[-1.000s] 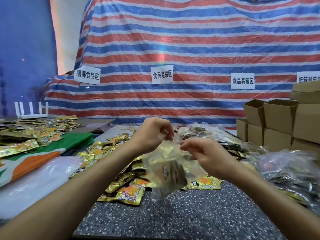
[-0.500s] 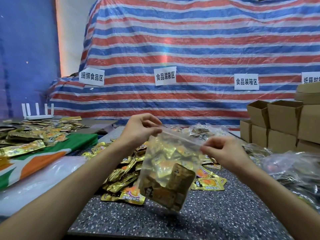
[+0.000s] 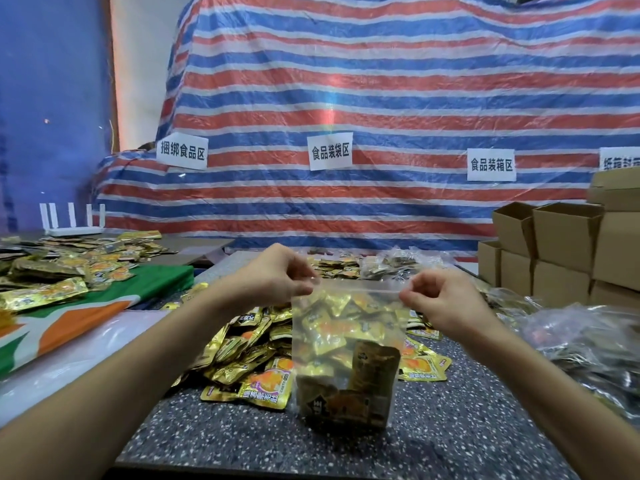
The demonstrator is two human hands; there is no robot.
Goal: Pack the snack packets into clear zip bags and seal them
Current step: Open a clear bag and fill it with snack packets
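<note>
Surface: dark speckled table (image 3: 450,441), with a green, orange and white cloth (image 3: 86,306) on the adjoining bench to the left.
Room: a red, white and blue striped tarp (image 3: 381,81) hung across the back; a blue wall (image 3: 52,98) stood at far left.
Signs: four white paper signs (image 3: 330,150) were fixed to the tarp, the rightmost cut by the frame edge.
Boxes: a stack of cardboard boxes (image 3: 564,237) stood at right, two with open tops; the rest overlapped too much to count.
Device: one white device with upright antennas (image 3: 74,225) stood at the back of the left bench.
Loose packets: a heap of gold snack packets (image 3: 249,344) lay on the table, too many to count; more lay on the left bench.
Filled bags: a heap of clear bags (image 3: 588,344) lay at right, number unclear.
Zip bag: one clear zip bag (image 3: 346,327) hung upright between the hands, in front of the gold heap. Whether its bottom touched the table could not be told.
Contents: two brown packets (image 3: 374,365) sat at the bottom of the bag.
Left hand: the left hand (image 3: 273,275) had curled fingers and pinched the bag's top left corner.
Right hand: the right hand (image 3: 446,299) had curled fingers and pinched the top right corner at the zip strip.
Hands: well apart, the bag's top edge taut between them.
</note>
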